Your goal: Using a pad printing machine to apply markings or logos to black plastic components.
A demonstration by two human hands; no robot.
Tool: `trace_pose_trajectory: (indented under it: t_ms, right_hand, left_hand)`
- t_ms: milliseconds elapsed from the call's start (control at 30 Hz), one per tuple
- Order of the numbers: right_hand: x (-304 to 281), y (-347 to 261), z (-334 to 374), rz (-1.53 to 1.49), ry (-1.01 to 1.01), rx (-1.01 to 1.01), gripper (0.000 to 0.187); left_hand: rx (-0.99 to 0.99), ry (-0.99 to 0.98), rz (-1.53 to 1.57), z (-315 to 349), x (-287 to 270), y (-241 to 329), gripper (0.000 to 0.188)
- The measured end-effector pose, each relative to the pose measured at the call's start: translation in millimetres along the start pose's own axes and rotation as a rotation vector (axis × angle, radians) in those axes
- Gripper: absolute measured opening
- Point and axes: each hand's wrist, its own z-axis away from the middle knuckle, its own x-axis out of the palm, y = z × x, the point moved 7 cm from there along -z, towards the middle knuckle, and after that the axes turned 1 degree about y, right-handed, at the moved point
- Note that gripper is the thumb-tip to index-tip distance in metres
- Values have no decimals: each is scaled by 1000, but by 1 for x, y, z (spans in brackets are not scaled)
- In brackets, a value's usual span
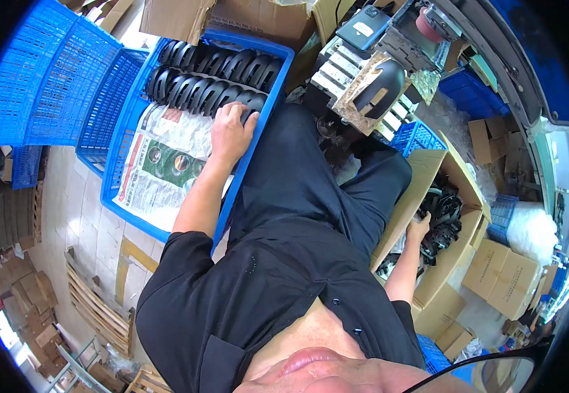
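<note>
My left hand (233,131) is at the near right end of two rows of curved black plastic shells (196,92), which stand on edge in a blue plastic crate (107,187). Its fingers and thumb close round the end shell (252,102). Newspaper (166,160) lines the crate beneath the rows. On my right, my right hand (418,229) reaches into an open cardboard box (396,209) of jumbled black plastic parts (443,219). Its fingers are curled, partly hidden among the parts; what they hold is unclear.
Ahead of my knees, a smooth black shell (381,88) sits on a brown-padded fixture (353,108) on a metal machine. A phone (363,28) lies beyond it. Another blue crate (55,78) stands at the left. A closed carton (501,278) is at the right.
</note>
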Motion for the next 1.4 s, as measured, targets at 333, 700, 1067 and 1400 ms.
trace_pose_trajectory:
  t_ms: [333,700,1067,1400]
  right_hand:
    - [58,-25,-71,-35,-195,16,69]
    - [12,-22,-11,-779,-101,94,29]
    - [-88,3,5,-1378,-27,451,24]
    - [-149,-271,110,-793,-773,-556,28]
  left_hand:
    - [229,-127,379,73,1,100,11]
    - [285,-280,276,85,36,111,10]
    - [166,-470,572,81,38,158,13]
    - [664,-316,520,74,-27,263,65]
